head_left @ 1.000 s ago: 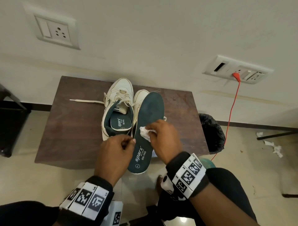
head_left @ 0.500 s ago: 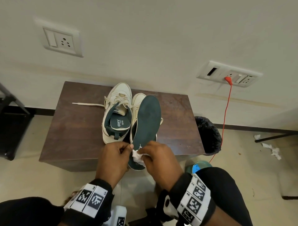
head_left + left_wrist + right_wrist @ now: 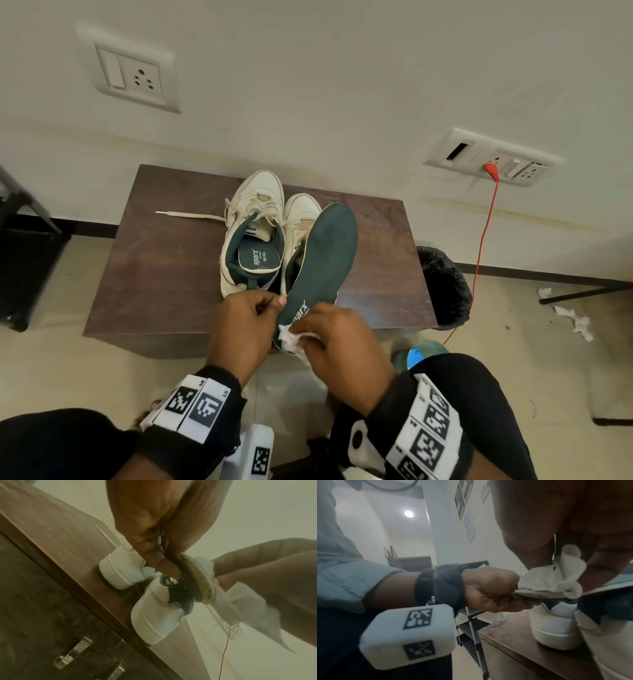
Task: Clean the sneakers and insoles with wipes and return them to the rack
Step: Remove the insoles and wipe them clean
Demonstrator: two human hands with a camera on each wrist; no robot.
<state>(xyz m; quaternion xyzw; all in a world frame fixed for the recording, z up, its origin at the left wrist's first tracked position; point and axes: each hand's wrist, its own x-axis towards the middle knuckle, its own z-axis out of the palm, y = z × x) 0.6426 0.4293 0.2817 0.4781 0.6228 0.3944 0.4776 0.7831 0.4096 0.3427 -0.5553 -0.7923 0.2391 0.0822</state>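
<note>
Two white sneakers (image 3: 253,236) stand side by side on the brown table (image 3: 164,274); the left one shows a dark green insole inside. A second dark green insole (image 3: 325,253) slants up over the right sneaker (image 3: 301,219). My left hand (image 3: 246,318) pinches its heel edge. My right hand (image 3: 339,335) presses a crumpled white wipe (image 3: 291,337) on the insole's heel end. In the right wrist view the wipe (image 3: 551,577) lies on the insole's edge (image 3: 539,594). In the left wrist view my fingers (image 3: 161,561) grip the insole (image 3: 200,580) above the sneaker heels (image 3: 159,615).
A black-lined waste bin (image 3: 445,284) stands right of the table. A red cable (image 3: 479,246) hangs from a wall socket. Crumpled tissue (image 3: 575,318) lies on the floor at right. A black metal rack (image 3: 471,626) stands left of the table. A blue-capped container (image 3: 419,353) sits by my knee.
My right hand has slid the wipe down the insole from its middle to the heel end. The left hand keeps its hold on the heel edge.
</note>
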